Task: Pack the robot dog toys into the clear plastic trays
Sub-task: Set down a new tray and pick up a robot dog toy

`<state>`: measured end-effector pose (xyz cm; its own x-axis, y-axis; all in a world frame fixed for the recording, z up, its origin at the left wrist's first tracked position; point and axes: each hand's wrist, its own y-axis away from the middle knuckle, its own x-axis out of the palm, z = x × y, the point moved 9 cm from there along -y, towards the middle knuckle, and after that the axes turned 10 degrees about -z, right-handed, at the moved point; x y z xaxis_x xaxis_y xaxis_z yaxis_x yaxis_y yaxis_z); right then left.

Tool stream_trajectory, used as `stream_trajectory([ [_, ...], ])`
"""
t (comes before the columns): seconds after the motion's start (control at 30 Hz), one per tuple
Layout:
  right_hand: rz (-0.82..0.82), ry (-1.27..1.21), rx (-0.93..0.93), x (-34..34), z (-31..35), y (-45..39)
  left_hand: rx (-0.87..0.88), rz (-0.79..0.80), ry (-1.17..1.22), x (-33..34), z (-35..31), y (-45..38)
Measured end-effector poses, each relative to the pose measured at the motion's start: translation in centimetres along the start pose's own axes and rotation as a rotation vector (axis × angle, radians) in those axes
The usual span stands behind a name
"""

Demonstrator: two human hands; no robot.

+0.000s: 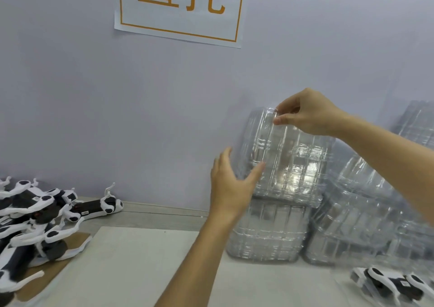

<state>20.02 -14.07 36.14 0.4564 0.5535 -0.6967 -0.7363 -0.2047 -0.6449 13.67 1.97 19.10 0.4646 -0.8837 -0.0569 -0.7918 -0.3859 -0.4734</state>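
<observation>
Step in hand: we judge that we are fetching a fresh tray, peeling one off the leaning stack of clear plastic trays (pixel 286 163) before any dog goes into it
Right hand: our right hand (pixel 307 113) is up at the top edge of that stack, thumb and forefinger pinching the rim of the outermost tray
Left hand: our left hand (pixel 231 184) has its fingers straight and spread, fingertips touching the stack's near left side and gripping nothing; the two hands are apart, one high and one low
Trays: the leaning stack rests on a lower stack (pixel 265 234) on the table, against the wall; more stacks (pixel 366 215) crowd just to its right
Robot dog toys: a heap of black-and-white robot dogs (pixel 35 215) lies well apart at the left, partly on a sheet of brown cardboard (pixel 70 248); another dog (pixel 389 285) lies at the lower right and seems to sit in a clear tray, though blur keeps us from being sure
Table: a pale mat (pixel 131 266) covers the space between heap and trays
Wall: a paper sign (pixel 180 8) with orange characters hangs above
Next move: we think the pinched tray must come free alone, so the left hand should hold the others back, then the tray goes down flat on the mat
</observation>
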Motion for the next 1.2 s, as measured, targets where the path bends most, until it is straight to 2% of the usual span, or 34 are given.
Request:
stream_trajectory([
  [0.17,0.001,-0.020,0.002,0.1,-0.1,-0.2,-0.099,0.084,0.113,5.2,-2.2,-5.4],
  [0.4,0.015,-0.044,-0.013,0.5,0.2,-0.3,-0.068,0.158,0.226,7.1,-0.6,-5.3],
  [0.57,0.012,-0.067,0.002,0.4,-0.1,-0.5,-0.002,0.209,0.166,7.1,-0.6,-4.8],
  [0.97,-0.002,-0.083,0.008,-0.1,-0.3,-1.2,-0.043,0.028,0.188,6.3,0.5,-4.1],
  [1.2,-0.063,-0.087,0.003,-2.1,0.4,-2.5,-0.025,0.022,0.196,6.1,0.5,-3.6],
])
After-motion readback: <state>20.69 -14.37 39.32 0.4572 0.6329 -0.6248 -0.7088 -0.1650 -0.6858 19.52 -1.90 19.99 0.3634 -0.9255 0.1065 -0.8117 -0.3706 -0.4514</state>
